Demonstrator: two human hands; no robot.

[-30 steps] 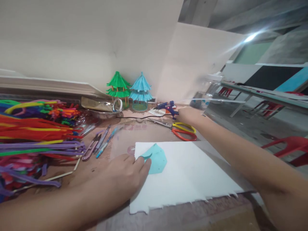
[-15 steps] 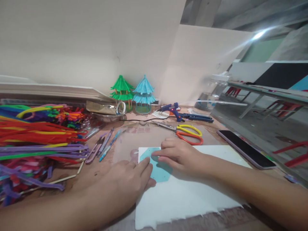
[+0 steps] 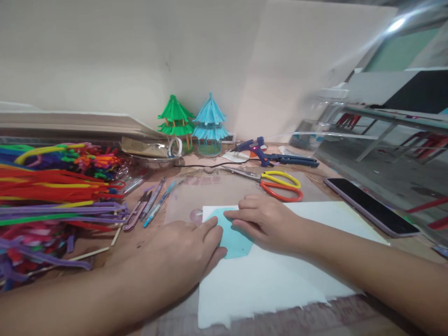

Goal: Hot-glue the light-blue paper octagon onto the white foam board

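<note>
A light-blue, many-sided flat piece [image 3: 235,241] with small dark dots lies on the left part of a white sheet [image 3: 276,284], whose near edge is ragged. My left hand [image 3: 185,245] rests palm down at its left side, with the fingers stretched onto the blue piece. From the right, my right hand [image 3: 264,219] touches the piece near its upper edge with the index finger out and the other fingers partly bent. Neither hand grips anything. Both hands cover parts of the piece's outline.
Scissors [image 3: 282,185] with yellow and orange handles lie beyond the sheet, near a blue glue gun [image 3: 257,150]. A phone [image 3: 371,205] is at right. Bundled pipe cleaners [image 3: 52,186], snips [image 3: 139,212] and pens [image 3: 159,205] are at left. Green [image 3: 175,121] and blue [image 3: 210,123] pagoda-like models stand behind.
The camera view has tilted down slightly, so the tabletop things appear higher. My two index fingertips are a little farther apart on the blue piece. Otherwise the hands stay almost in place.
</note>
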